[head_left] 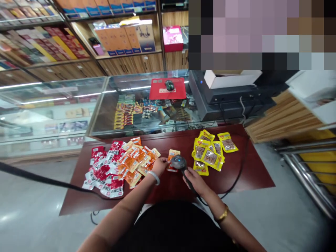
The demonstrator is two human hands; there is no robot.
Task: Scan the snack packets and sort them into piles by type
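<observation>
My right hand [195, 180] is wrapped round the handle of a black barcode scanner [179, 162], whose head hangs over a single orange snack packet [174, 153]. Fingers of my left hand [159, 166] are pinched at that packet's left edge; the scanner hides the packet's middle. Just left of my left hand lies a pile of orange and cream snack packets [135, 159]. Beyond it, red and white snack packets [105, 173] are heaped. To the right of the scanner, several yellow snack packets [210, 154] with brown contents are spread, overlapping.
Everything lies on a dark red tabletop [157, 190]. A black cable [237, 180] runs across its right side. Behind stands a glass display counter [101, 115] bearing a red mouse pad [154, 91] and a computer mouse [169, 85]. Metal rails [311, 185] are at far right.
</observation>
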